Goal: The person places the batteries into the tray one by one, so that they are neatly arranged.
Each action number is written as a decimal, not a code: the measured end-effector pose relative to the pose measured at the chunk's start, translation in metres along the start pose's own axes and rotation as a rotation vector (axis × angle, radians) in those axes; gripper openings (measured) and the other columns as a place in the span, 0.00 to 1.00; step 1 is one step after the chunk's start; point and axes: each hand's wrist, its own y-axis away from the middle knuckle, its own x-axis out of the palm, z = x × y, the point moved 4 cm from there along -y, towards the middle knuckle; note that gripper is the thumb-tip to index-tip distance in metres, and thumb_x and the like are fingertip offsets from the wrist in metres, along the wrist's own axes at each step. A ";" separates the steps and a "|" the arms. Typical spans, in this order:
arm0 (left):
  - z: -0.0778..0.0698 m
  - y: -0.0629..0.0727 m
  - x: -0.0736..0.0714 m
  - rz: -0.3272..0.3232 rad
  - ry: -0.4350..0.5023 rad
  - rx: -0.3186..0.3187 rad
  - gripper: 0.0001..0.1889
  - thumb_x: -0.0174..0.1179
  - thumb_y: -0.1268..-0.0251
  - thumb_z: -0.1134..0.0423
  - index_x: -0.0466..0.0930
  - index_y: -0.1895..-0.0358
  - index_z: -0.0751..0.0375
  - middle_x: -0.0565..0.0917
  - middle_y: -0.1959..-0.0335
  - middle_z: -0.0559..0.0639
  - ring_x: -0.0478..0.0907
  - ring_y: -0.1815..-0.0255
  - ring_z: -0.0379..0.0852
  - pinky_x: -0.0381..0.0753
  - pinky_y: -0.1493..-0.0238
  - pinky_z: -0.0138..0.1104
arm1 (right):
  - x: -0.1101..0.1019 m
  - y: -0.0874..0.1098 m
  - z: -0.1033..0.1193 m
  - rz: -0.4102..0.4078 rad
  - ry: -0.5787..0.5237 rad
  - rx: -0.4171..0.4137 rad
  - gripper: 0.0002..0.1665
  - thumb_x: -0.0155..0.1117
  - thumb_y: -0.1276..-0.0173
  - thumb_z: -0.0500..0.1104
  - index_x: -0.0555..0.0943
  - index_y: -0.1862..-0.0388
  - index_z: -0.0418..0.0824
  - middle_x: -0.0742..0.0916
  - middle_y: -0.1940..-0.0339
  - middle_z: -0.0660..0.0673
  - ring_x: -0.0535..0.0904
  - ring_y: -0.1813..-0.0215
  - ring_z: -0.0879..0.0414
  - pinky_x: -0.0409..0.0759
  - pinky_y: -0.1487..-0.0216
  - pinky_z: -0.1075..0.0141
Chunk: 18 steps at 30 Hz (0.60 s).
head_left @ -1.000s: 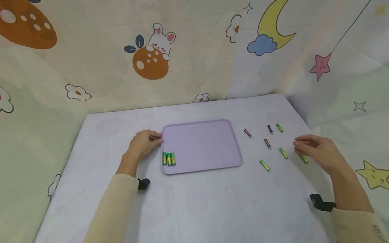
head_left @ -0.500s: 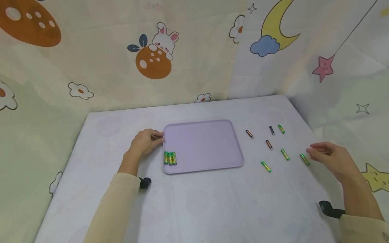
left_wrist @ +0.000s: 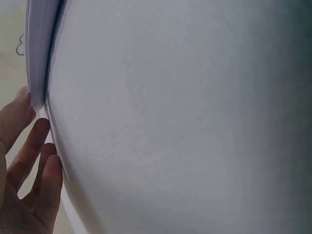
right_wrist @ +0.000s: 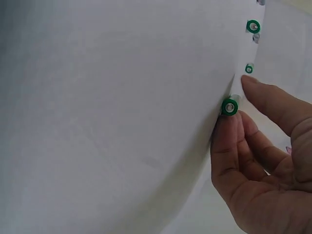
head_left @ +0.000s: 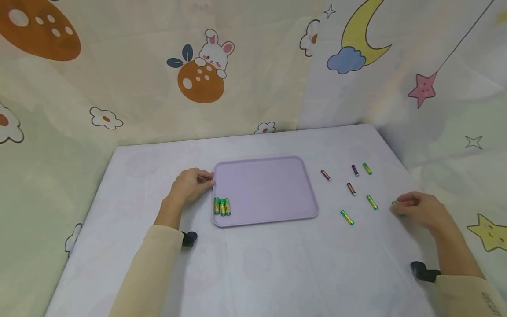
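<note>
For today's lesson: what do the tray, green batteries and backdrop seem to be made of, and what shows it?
Tray: probably plastic, matt; smooth, evenly lilac, with a raised rim.
Green batteries: likely metal with a glossy printed wrap; bright glints and a greyish end.
Backdrop: likely matt printed fabric, given its soft creases, though thin plastic is possible.

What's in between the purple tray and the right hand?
In the head view, a green battery, a brown battery and another green battery lie between the purple tray and the right hand. Three more batteries lie farther back.
</note>
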 end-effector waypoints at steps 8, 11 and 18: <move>-0.001 0.001 -0.002 0.002 -0.002 -0.008 0.20 0.65 0.30 0.47 0.85 0.38 0.48 0.86 0.44 0.52 0.80 0.42 0.54 0.76 0.40 0.54 | 0.004 -0.004 0.003 -0.006 0.023 -0.040 0.27 0.68 0.31 0.47 0.77 0.44 0.26 0.87 0.58 0.33 0.80 0.55 0.40 0.73 0.63 0.58; -0.001 0.001 -0.002 0.002 0.003 -0.008 0.20 0.66 0.30 0.47 0.85 0.39 0.48 0.86 0.45 0.52 0.80 0.42 0.54 0.76 0.40 0.53 | 0.007 -0.004 0.007 0.001 -0.014 -0.033 0.30 0.67 0.29 0.49 0.77 0.41 0.27 0.85 0.50 0.29 0.78 0.49 0.36 0.75 0.58 0.52; 0.000 -0.001 0.002 0.005 0.008 -0.023 0.20 0.65 0.30 0.48 0.85 0.38 0.47 0.85 0.44 0.51 0.79 0.42 0.54 0.75 0.39 0.53 | 0.018 -0.002 0.030 0.067 -0.312 -0.058 0.36 0.67 0.26 0.55 0.72 0.32 0.30 0.87 0.48 0.44 0.86 0.50 0.57 0.83 0.49 0.66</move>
